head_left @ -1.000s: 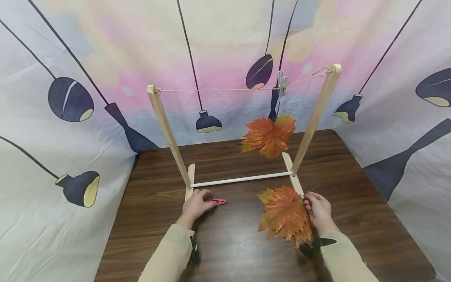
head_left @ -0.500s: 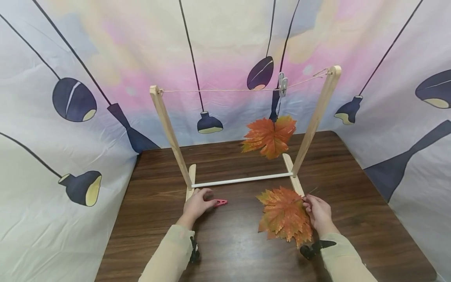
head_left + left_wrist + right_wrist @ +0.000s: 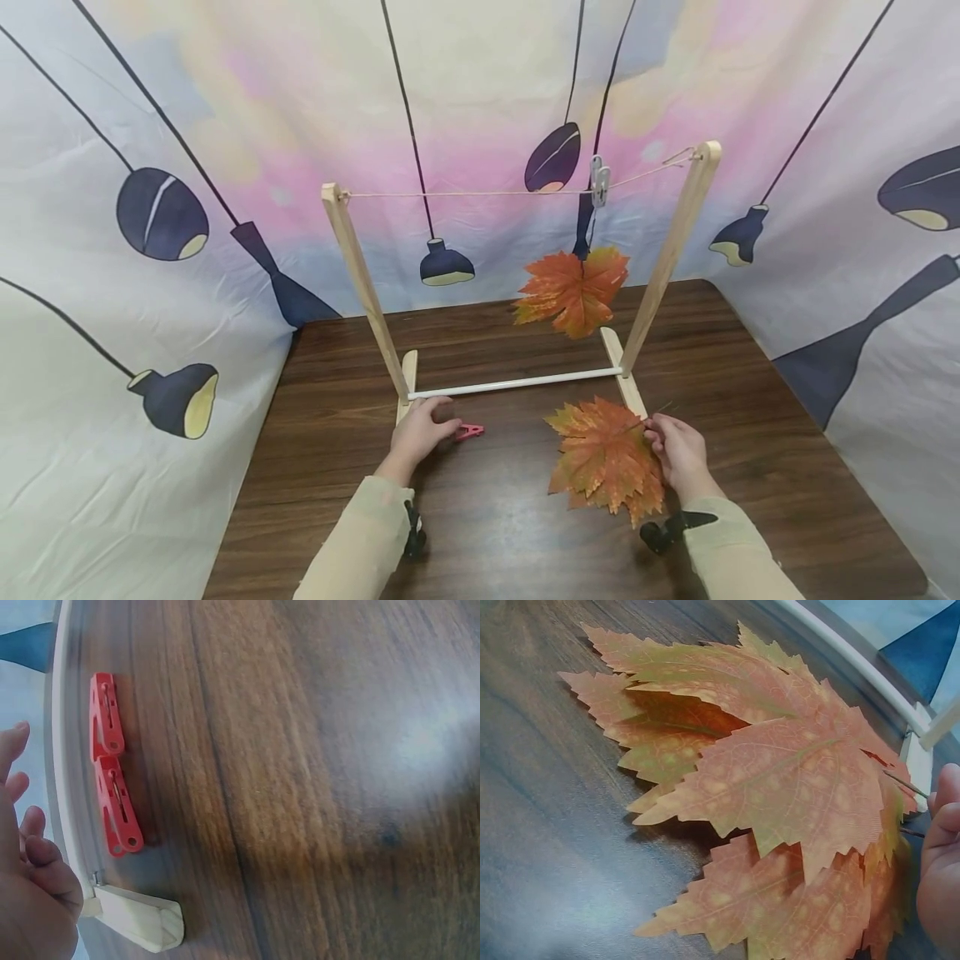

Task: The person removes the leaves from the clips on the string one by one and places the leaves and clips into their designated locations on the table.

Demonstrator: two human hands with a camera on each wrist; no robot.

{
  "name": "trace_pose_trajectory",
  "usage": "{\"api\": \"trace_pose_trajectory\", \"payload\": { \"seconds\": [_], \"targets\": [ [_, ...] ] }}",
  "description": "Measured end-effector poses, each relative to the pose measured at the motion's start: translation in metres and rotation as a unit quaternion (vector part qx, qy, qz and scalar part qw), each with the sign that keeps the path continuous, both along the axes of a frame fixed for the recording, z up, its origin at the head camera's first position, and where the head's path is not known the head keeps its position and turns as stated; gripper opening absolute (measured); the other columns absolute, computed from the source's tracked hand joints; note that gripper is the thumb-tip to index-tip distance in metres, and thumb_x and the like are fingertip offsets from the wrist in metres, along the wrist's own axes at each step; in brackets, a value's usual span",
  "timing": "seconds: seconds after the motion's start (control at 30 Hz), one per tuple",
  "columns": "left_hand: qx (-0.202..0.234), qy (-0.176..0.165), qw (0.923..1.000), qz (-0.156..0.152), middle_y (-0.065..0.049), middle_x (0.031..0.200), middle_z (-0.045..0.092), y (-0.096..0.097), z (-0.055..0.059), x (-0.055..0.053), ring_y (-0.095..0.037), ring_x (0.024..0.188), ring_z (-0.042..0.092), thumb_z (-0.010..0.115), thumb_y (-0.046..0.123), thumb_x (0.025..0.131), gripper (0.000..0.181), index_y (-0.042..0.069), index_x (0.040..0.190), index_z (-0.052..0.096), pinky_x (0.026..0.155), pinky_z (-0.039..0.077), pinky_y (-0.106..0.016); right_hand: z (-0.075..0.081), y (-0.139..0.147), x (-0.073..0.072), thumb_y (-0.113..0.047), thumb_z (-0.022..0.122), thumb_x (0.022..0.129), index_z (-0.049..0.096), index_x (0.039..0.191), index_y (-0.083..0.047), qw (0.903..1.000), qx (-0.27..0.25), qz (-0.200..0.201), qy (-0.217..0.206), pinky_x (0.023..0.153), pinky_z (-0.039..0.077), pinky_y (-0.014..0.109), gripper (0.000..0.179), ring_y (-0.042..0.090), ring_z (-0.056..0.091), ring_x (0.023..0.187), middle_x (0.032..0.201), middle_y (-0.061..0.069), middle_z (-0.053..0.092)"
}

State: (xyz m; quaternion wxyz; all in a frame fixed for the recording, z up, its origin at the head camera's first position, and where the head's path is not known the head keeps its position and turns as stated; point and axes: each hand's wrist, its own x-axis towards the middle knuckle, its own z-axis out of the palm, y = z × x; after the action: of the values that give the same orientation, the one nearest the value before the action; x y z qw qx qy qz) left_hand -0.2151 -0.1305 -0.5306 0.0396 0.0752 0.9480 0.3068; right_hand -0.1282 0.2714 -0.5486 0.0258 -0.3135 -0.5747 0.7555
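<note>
My left hand (image 3: 422, 431), its fingers loosely bent, hovers beside a red clothespin (image 3: 470, 432). In the left wrist view, two red clothespins (image 3: 118, 806) lie end to end on the table, apart from the fingers (image 3: 43, 851). At the right, my right hand (image 3: 678, 450) pinches a thin stem at the edge of a pile of orange maple leaves (image 3: 603, 458). The right wrist view shows the overlapping leaves (image 3: 780, 772) on the tabletop, two stems reaching toward the fingertips (image 3: 946, 821). Which leaf the pinched stem belongs to cannot be told.
A wooden frame with two posts (image 3: 667, 258) and a white crossbar (image 3: 517, 383) stands across the table (image 3: 495, 517). From its string (image 3: 465, 193), a white clothespin (image 3: 599, 182) holds one hanging maple leaf (image 3: 573, 292). A printed cloth backdrop (image 3: 495, 75) rises behind.
My left hand has drawn slightly away from the red clothespin, showing more of it. The stem in my right hand has tipped slightly lower. The leaf pile stays in place.
</note>
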Motion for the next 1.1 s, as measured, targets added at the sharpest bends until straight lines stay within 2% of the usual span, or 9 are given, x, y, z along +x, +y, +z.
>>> {"api": "trace_pose_trajectory", "payload": {
  "seconds": [0.23,0.47,0.57,0.7,0.83,1.1],
  "targets": [
    [0.017,0.012,0.9998,0.000,-0.003,0.086,0.048,0.005,0.009,-0.003,-0.017,0.068,0.046,0.073,0.038,0.079,0.044,0.018,0.117,0.063,0.058,0.037,-0.033,0.008,0.003,-0.006,-0.018,0.050,0.097,0.040,0.132,0.007,0.9998,0.020,-0.004,0.008,0.053,0.043,0.011,0.044,-0.002,0.055,0.065,0.085,-0.005,0.063],
    [0.055,0.017,0.9983,-0.004,-0.005,0.089,0.049,0.011,0.022,-0.011,-0.018,0.073,0.047,0.072,0.036,0.081,0.047,0.015,0.122,0.061,0.059,0.038,-0.032,0.022,0.009,-0.013,-0.021,0.050,0.097,0.040,0.135,0.006,0.9980,0.059,0.006,0.022,0.055,0.043,0.011,0.047,0.000,0.057,0.070,0.096,-0.002,0.062],
    [0.076,0.021,0.9969,-0.007,-0.006,0.089,0.049,0.013,0.029,-0.014,-0.019,0.075,0.046,0.072,0.035,0.082,0.048,0.013,0.123,0.060,0.060,0.038,-0.033,0.029,0.011,-0.016,-0.021,0.050,0.097,0.040,0.134,0.006,0.9975,0.063,0.007,0.031,0.055,0.044,0.011,0.047,0.000,0.057,0.071,0.091,-0.007,0.062],
    [0.090,0.025,0.9955,-0.011,-0.007,0.092,0.050,0.015,0.037,-0.018,-0.020,0.075,0.046,0.070,0.035,0.083,0.048,0.013,0.125,0.059,0.061,0.038,-0.033,0.038,0.011,-0.021,-0.018,0.051,0.097,0.046,0.125,0.004,0.9972,0.055,-0.003,0.050,0.054,0.043,0.011,0.036,0.000,0.057,0.067,0.081,-0.011,0.062],
    [0.092,0.033,0.9952,-0.007,-0.008,0.091,0.050,0.015,0.043,-0.020,-0.020,0.075,0.047,0.070,0.033,0.084,0.046,0.013,0.124,0.059,0.061,0.038,-0.034,0.044,0.010,-0.026,-0.014,0.052,0.095,0.049,0.116,0.000,0.9966,0.049,-0.004,0.066,0.052,0.043,0.012,0.025,0.001,0.057,0.064,0.083,-0.008,0.064],
    [0.103,0.039,0.9938,-0.007,-0.010,0.094,0.051,0.020,0.057,-0.026,-0.021,0.082,0.048,0.068,0.033,0.086,0.045,0.014,0.125,0.059,0.067,0.040,-0.035,0.053,0.013,-0.033,-0.012,0.055,0.094,0.051,0.111,-0.003,0.9959,0.048,-0.007,0.076,0.049,0.043,0.012,0.020,0.001,0.057,0.061,0.078,-0.009,0.064]
  ]
}}
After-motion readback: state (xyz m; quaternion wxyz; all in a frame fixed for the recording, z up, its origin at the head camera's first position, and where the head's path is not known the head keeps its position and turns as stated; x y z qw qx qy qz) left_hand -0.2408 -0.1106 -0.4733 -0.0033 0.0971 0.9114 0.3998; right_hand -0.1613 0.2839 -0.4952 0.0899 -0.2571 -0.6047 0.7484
